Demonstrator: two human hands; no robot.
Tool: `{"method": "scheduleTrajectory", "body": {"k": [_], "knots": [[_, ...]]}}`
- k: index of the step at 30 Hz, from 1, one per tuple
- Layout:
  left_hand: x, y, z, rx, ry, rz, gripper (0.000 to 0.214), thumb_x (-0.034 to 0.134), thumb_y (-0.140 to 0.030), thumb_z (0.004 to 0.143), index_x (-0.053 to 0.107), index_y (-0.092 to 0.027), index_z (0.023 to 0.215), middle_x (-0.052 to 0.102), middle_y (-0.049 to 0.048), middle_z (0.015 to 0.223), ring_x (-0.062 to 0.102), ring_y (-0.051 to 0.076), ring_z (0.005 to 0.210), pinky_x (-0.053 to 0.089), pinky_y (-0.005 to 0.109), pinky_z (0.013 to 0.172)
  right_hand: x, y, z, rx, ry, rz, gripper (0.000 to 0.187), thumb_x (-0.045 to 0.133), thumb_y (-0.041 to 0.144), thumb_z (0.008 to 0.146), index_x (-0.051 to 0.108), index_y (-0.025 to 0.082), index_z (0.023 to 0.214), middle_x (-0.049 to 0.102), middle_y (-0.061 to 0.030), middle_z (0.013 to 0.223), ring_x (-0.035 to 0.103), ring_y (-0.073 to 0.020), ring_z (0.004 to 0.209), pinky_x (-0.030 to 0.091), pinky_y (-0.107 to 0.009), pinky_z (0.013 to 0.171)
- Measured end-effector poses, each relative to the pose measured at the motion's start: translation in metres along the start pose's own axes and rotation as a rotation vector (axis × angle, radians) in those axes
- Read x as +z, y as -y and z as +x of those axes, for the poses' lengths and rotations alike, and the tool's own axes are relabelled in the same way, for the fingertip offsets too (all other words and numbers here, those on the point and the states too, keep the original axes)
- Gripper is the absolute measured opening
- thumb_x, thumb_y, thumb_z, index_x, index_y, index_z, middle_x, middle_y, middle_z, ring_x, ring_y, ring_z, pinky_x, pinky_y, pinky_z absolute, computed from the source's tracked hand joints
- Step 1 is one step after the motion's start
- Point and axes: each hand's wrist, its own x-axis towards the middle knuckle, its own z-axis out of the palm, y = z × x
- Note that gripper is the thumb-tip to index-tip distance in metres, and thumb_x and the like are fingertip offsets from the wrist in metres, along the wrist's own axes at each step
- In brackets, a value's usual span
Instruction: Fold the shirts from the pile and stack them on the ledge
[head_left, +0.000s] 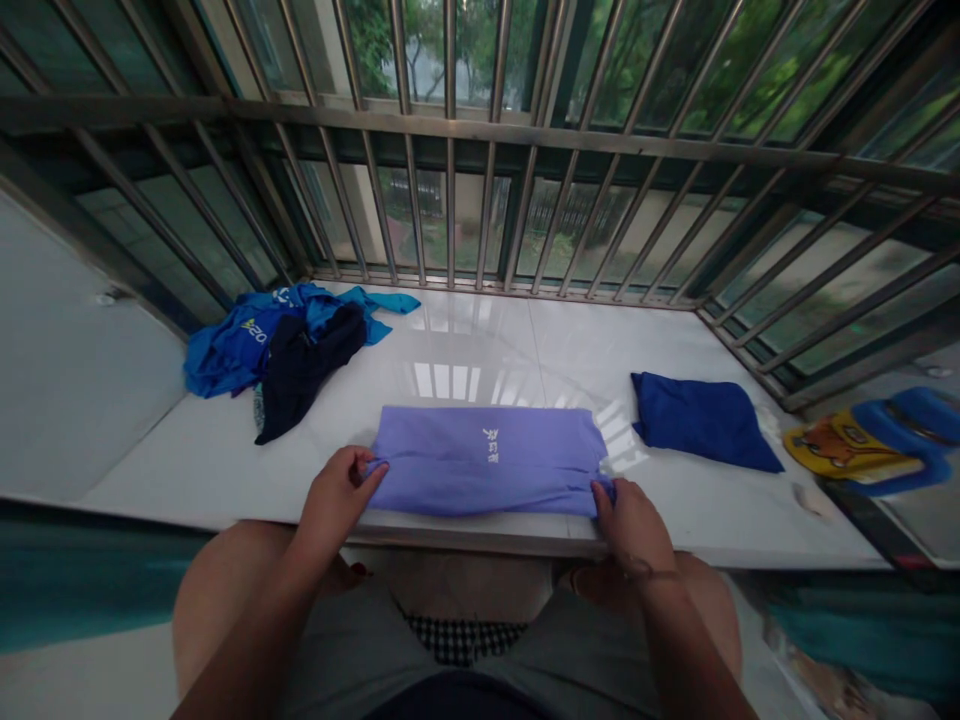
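Two ends of folded lavender cloth (487, 462) pinched by left hand (337, 500) and right hand (632, 525)

A folded shirt (487, 460) lay at the front of a tiled ledge (480, 340), left hand (337, 500) at its left end, right hand (634, 525) at its right end, heaped clothes (277, 350) behind it to the left, a folded cloth bundle (701, 420) to its right, window bars (450, 130) behind the ledge

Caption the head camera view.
Left hand and right hand hold the ends of a folded purple cloth on a white ledge.
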Motion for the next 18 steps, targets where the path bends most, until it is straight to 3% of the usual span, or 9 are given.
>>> {"method": "scheduleTrajectory", "body": {"k": [3,8,13,18], "knots": [[0.015,-0.011,0.001,0.211,0.002,-0.022,0.029,0.073,-0.052,0.095,0.072,-0.025,0.105,0.071,0.0049,0.099,0.068,0.026,0.095,0.056,0.038,0.090,-0.009,-0.037,0.018,0.134,0.050,0.017,0.045,0.044,0.047,0.112,0.072,0.012,0.113,0.078,-0.0223,0.107,0.077,-0.0309,0.098,0.052,-0.036,0.082],[0.040,-0.037,0.004,0.541,0.183,-0.032,0.019,0.070,-0.040,0.104,0.079,-0.027,0.114,0.076,0.0094,0.120,0.069,0.028,0.115,0.054,0.044,0.105,-0.021,-0.076,0.049,0.344,-0.060,0.163,0.060,0.050,0.059,0.105,0.077,0.008,0.122,0.081,-0.0250,0.104,0.078,-0.0346,0.095,0.055,-0.038,0.077],[0.055,-0.046,0.015,0.697,0.310,-0.028,0.018,0.071,-0.031,0.103,0.084,-0.032,0.114,0.075,0.0092,0.134,0.068,0.030,0.126,0.052,0.051,0.111,-0.027,-0.064,0.066,0.273,-0.050,0.183,0.053,0.064,0.062,0.093,0.082,0.016,0.112,0.083,-0.0183,0.097,0.078,-0.0330,0.092,0.054,-0.037,0.076],[0.059,-0.032,0.029,0.635,0.407,-0.068,0.027,0.071,-0.019,0.098,0.087,-0.035,0.112,0.076,0.0088,0.133,0.068,0.030,0.126,0.052,0.054,0.112,-0.045,-0.044,0.073,0.315,-0.076,0.102,0.047,0.060,0.052,0.096,0.083,0.015,0.113,0.082,-0.0210,0.101,0.077,-0.0345,0.092,0.052,-0.038,0.075]]}}
